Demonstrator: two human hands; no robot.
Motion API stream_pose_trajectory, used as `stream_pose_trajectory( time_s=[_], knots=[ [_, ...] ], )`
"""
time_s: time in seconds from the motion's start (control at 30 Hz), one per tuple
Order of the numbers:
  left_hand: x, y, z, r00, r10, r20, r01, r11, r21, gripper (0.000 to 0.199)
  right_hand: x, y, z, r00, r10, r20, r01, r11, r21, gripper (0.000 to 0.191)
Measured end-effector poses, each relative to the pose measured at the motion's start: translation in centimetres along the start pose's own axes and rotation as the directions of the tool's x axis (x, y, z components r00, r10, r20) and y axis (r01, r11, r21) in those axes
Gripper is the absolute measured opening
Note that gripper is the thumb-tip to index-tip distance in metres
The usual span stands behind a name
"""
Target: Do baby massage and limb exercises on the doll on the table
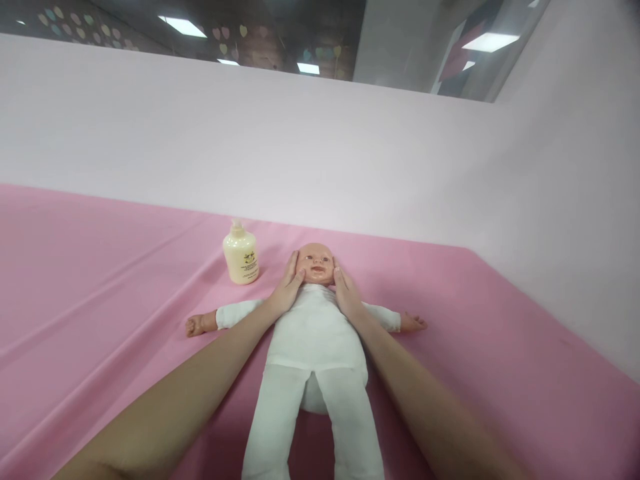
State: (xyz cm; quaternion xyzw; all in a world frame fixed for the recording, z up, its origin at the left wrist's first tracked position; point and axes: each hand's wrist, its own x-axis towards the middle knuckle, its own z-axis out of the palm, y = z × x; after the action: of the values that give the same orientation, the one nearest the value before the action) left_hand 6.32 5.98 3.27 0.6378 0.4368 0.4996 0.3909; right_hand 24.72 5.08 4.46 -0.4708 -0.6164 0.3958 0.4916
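A baby doll (316,327) in a white outfit lies on its back on the pink cloth, arms stretched out to both sides. Its bare head (317,263) is at the far end, face up. My left hand (290,283) rests along the left side of the head, fingers extended and thumb by the cheek. Against the right side lies my right hand (345,287), fingers stretched out too. Both hands are open, and the head is between them. The doll's feet are beyond the bottom edge of the view.
A pale yellow pump bottle (242,256) stands on the cloth left of the doll's head. The pink-covered surface (100,267) has wrinkles on its left side. A white wall (250,147) rises behind it, with dark glass (280,33) reflecting ceiling lights above.
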Motion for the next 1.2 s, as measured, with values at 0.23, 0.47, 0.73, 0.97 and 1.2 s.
stream_pose_trajectory(
  time_s=[0.23,0.47,0.73,0.97,1.2],
  knots=[
    [0.11,0.20,-0.18,1.000,-0.029,-0.005,0.029,0.999,-0.032,0.071,0.02,0.03,-0.04,0.999,-0.042,-0.021,0.041,0.999,-0.024,0.068],
    [-0.05,0.72,0.01,0.999,-0.008,0.036,0.008,1.000,0.007,0.115,-0.13,-0.66,-0.07,1.000,-0.014,-0.006,0.013,0.991,-0.134,0.087],
    [-0.05,0.84,0.03,1.000,-0.007,0.028,0.007,1.000,-0.014,0.107,0.15,0.00,-0.11,0.999,-0.026,-0.030,0.022,0.992,-0.125,0.078],
    [0.01,0.80,0.02,0.999,-0.007,0.031,0.008,1.000,-0.020,0.106,0.08,-0.14,-0.04,1.000,0.010,-0.019,-0.012,0.995,-0.103,0.075],
    [-0.01,0.43,-0.26,1.000,0.001,0.022,-0.001,1.000,0.024,0.101,-0.13,-0.51,0.07,1.000,0.002,-0.001,-0.002,0.996,-0.088,0.082]
  ],
)
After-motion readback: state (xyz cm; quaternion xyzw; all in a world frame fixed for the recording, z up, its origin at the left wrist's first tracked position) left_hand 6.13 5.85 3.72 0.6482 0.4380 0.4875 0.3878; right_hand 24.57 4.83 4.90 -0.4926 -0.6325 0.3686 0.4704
